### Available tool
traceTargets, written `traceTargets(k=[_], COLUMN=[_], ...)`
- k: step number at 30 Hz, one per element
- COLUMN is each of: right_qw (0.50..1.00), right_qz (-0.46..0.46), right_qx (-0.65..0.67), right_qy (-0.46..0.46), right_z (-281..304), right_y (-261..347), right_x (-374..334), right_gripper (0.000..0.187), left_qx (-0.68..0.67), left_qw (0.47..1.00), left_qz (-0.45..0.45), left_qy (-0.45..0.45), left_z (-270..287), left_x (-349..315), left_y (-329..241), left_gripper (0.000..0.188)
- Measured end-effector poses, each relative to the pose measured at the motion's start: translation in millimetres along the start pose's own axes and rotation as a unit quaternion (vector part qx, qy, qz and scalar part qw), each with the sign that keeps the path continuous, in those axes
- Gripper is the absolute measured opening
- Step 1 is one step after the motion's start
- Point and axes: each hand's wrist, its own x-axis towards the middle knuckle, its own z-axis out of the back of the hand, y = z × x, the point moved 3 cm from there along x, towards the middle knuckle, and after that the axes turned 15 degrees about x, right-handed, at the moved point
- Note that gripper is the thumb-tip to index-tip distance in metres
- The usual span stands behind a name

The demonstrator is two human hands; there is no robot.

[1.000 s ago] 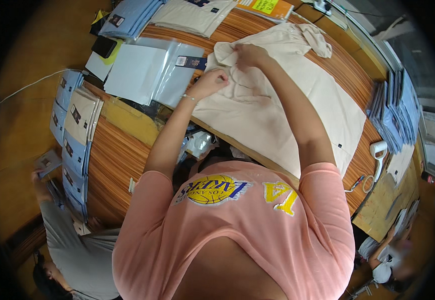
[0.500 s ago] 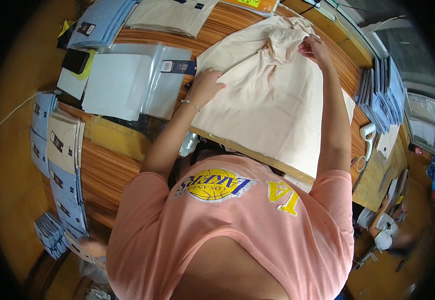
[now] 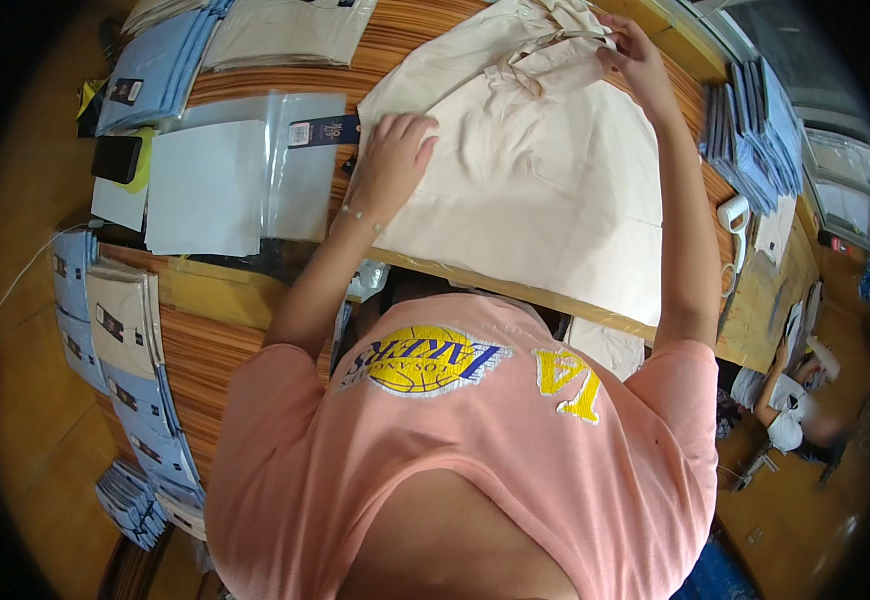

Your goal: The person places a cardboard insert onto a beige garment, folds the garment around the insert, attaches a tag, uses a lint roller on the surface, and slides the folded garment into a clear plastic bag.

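A cream shirt (image 3: 545, 200) lies spread on the wood-grain table (image 3: 395, 50) in front of me. Its far end, where the collar and buttons show, is rumpled. At that far right end my right hand (image 3: 639, 60) is closed, pinching the cloth near the collar between thumb and fingers. My left hand (image 3: 392, 160) rests on the shirt's left edge with its fingers laid out and the thumb apart. Just left of it is a dark blue hang tag (image 3: 340, 131), lying on clear plastic bags (image 3: 300, 190).
White card sheets (image 3: 205, 185) and a black phone (image 3: 117, 158) lie left. Bagged blue shirts (image 3: 155, 75) and cream shirts (image 3: 285, 35) are stacked beyond. More folded blue shirts (image 3: 755, 130) stand right, near a white handheld tool (image 3: 735, 225). A person (image 3: 790, 410) sits at far right.
The rumpled collar end is spread wider, and buttons now show there. My right hand has shifted farther out along with it. My left hand's fingers are more extended on the cloth.
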Motion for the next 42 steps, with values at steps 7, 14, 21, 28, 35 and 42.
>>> traceTargets(k=[7,14,21,28,35,42], right_qw=[0.978,0.938,0.938,0.988,0.951,0.936], right_qz=[-0.056,-0.213,-0.24,-0.102,-0.216,-0.266], right_qx=[0.184,0.205,0.197,-0.038,0.159,0.179], right_qy=[-0.082,-0.179,-0.156,-0.109,-0.153,-0.148], right_z=[42.3,46.2,58.8,53.9,48.2,56.2], right_y=[26.1,-81.8,-97.5,-107.4,-93.2,-106.2], right_x=[-189.4,-314.0,-348.1,-356.0,-338.3,-347.0], right_gripper=[0.028,0.022,0.025,0.017,0.016,0.017], left_qx=[-0.747,-0.744,-0.742,-0.721,-0.571,-0.512], left_qw=[0.49,0.441,0.441,0.467,0.631,0.673], left_qz=[0.371,0.495,0.502,0.511,0.524,0.532], left_qy=[0.252,0.086,0.045,-0.021,0.03,0.032], left_z=[-46.6,-38.4,-25.6,-8.7,-27.2,-34.4], left_x=[-89.7,-93.6,-114.5,-120.9,-118.2,-130.1], left_y=[-29.5,-33.1,-5.1,-9.7,-15.0,0.0], left_gripper=[0.078,0.054,0.049,0.048,0.031,0.034])
